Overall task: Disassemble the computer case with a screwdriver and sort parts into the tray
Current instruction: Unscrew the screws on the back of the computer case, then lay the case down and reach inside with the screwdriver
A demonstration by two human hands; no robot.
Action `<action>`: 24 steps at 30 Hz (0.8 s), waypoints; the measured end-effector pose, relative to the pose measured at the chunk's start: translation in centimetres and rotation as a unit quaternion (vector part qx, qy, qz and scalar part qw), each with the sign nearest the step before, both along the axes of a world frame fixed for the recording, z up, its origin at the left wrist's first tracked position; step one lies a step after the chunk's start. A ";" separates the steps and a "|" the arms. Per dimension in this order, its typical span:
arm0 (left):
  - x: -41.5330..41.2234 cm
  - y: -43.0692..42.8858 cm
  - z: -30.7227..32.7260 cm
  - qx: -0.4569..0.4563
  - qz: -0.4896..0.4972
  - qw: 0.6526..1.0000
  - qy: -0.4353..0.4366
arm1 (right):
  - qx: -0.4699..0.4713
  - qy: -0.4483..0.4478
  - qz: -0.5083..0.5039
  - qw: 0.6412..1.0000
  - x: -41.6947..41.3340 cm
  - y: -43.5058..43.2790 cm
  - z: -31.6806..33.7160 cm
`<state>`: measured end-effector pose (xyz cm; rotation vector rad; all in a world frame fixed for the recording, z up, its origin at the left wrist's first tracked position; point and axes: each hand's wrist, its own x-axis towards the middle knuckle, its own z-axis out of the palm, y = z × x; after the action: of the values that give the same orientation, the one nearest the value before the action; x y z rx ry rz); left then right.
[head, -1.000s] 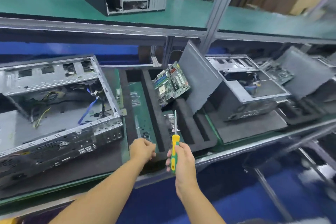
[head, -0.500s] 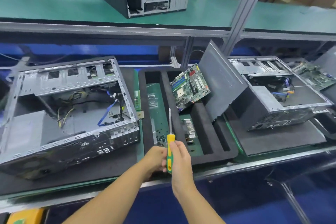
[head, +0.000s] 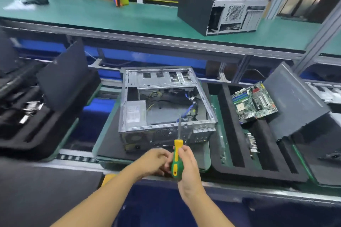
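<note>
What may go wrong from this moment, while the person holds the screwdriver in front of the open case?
1. The right hand holds the green-and-yellow screwdriver with its tip up, towards the loose blue and yellow cables in the open grey metal case; a slip might nick them.
2. The green motherboard leans tilted in the black foam tray; a bump might topple it.

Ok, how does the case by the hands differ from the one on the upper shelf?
The near case is bare metal, open on top, cables showing; the shelf case has black panels closed over it. The near case sits on a dark pad, the shelf case on green matting. Both face rear panel toward the camera.
</note>
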<state>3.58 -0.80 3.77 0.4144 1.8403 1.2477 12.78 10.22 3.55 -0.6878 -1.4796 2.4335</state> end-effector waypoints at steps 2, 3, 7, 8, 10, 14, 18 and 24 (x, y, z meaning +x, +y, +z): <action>-1.0 -3.5 0.2 0.005 0.030 0.997 0.076 | -0.005 0.006 0.011 1.000 -0.2 -2.2 -0.1; -1.6 -5.1 0.5 0.010 0.051 0.991 0.124 | -0.005 0.006 0.012 1.000 -0.3 -3.2 -0.1; -3.4 -9.5 1.8 -0.008 0.135 0.946 0.295 | 0.010 -0.019 0.021 1.000 -0.5 -5.8 -0.3; -3.6 -10.0 2.1 0.008 0.144 0.952 0.270 | 0.027 -0.024 0.028 0.999 -0.7 -6.4 -0.1; -3.6 -10.3 2.8 0.046 0.121 0.976 0.174 | 0.061 -0.026 0.045 0.997 -1.4 -7.4 0.7; -2.8 -9.1 4.5 0.110 0.048 0.990 0.080 | 0.108 -0.017 0.091 0.990 -3.6 -8.2 3.2; -3.5 -7.9 5.8 0.122 0.090 0.983 0.105 | 0.141 -0.035 0.101 0.984 -6.1 -5.9 4.9; -8.3 -6.6 5.6 -0.008 0.104 0.931 0.350 | 0.245 -0.081 0.109 0.960 -10.8 3.5 7.8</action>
<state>-4.75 -7.42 9.41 0.7428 2.5469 1.3243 1.95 13.73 11.35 -0.6487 -2.2190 2.0440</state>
